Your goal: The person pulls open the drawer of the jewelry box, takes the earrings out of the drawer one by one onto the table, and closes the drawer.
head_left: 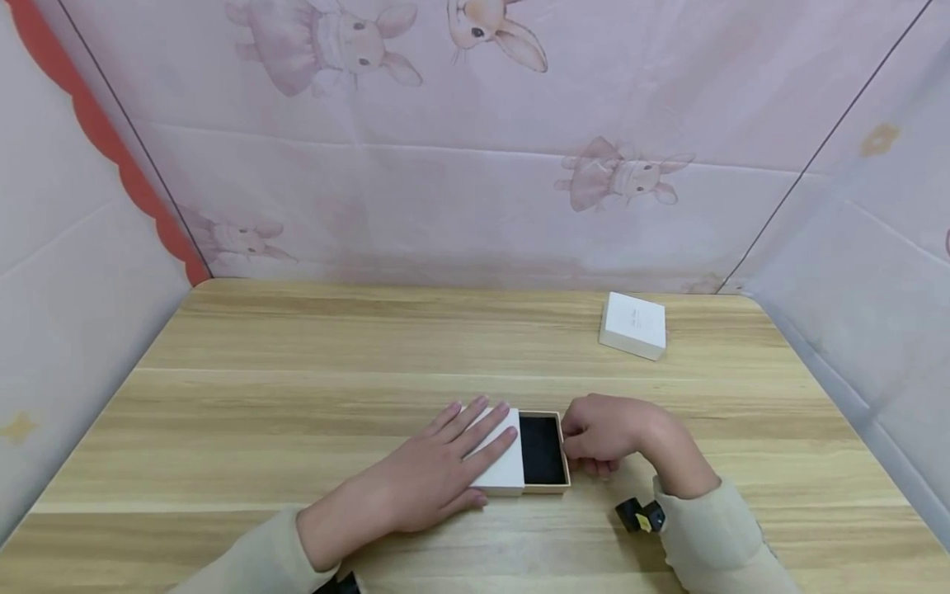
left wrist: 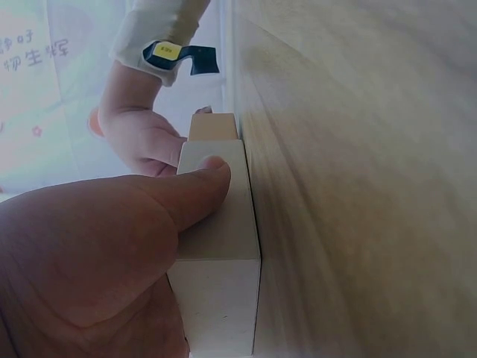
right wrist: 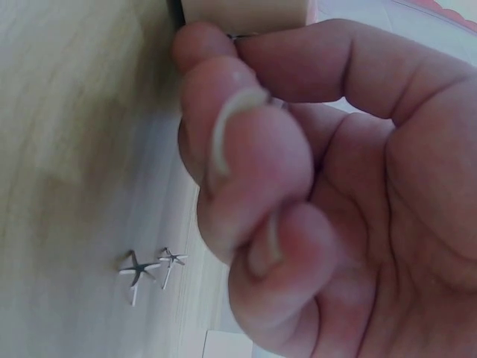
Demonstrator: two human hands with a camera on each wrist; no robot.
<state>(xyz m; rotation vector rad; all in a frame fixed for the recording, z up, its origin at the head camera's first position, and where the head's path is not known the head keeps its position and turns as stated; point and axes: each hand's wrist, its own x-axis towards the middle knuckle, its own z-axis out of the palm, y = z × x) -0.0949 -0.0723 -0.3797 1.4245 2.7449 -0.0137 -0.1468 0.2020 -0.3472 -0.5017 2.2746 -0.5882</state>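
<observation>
A white sliding box (head_left: 505,462) lies on the table, its tan-edged drawer (head_left: 566,477) partly out to the right and showing a black lining (head_left: 542,450). My left hand (head_left: 438,474) spans the white sleeve, fingers spread over the top and thumb (left wrist: 201,186) pressed against the near side. At the drawer's right end, my right hand (head_left: 612,429) has curled fingers, with thumb and forefinger pinched together against the drawer end (right wrist: 246,15). A small dark bit shows by those fingertips; its kind cannot be told. Two star-shaped metal studs (right wrist: 139,270) lie near the right hand.
A second white box (head_left: 634,324) with small print sits towards the back right of the wooden table (head_left: 334,355). Printed fabric walls (head_left: 445,206) with rabbits enclose the table at the back and sides. Black wrist cameras (head_left: 640,516) are strapped at the sleeves.
</observation>
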